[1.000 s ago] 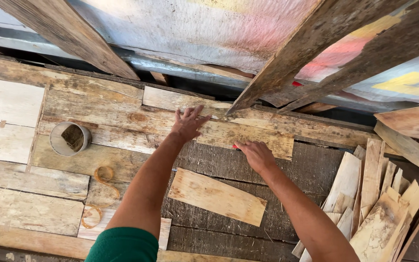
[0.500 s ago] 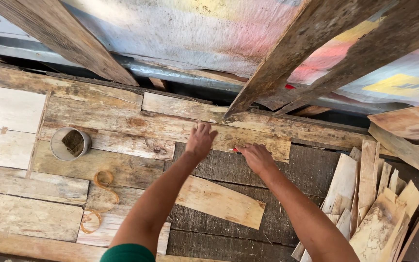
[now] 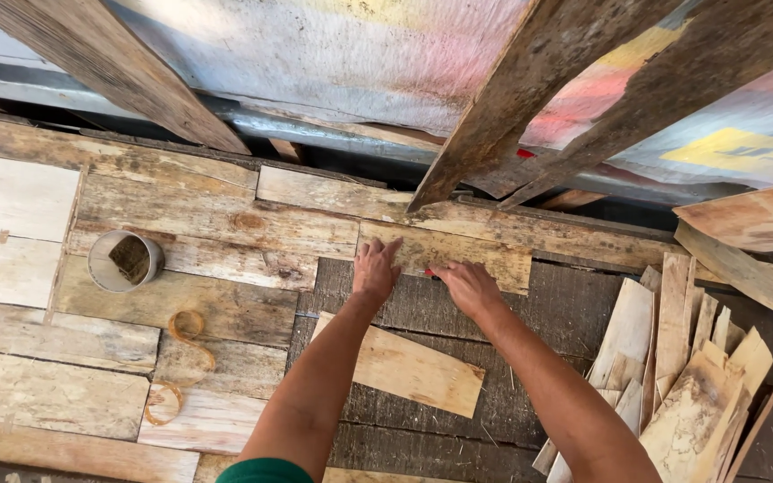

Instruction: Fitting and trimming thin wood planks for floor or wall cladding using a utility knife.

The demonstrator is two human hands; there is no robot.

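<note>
Under me runs the patchwork floor of weathered grey and pale wooden boards (image 3: 181, 309), and above it slant the long rough grey timber beams (image 3: 512, 98) that lean against the faded, paint-stained sheet wall (image 3: 333, 54). To my right lies the heap of thin pale wood offcuts (image 3: 682, 376), fanned over one another on the dark boards. Nearer my arms sits the flat tan wedge of thin wood (image 3: 413, 367), loose on the dark planks and partly under my left forearm. Ahead of both hands is the narrow yellowish-brown wooden strip (image 3: 458, 250), lying flat and crosswise along the edge where the pale boards meet the dark ones. My left hand (image 3: 375, 268) is spread flat, fingers open, pressing on the strip's left end. My right hand (image 3: 465, 284) rests just below the strip's middle with fingers curled in; something small and red (image 3: 428, 271) shows at its fingertips, but I cannot tell whether it is pinched. Off to the left stands the small grey cylindrical tin (image 3: 125, 260), open-topped, and below it a curled tan wood shaving (image 3: 176, 358).
</note>
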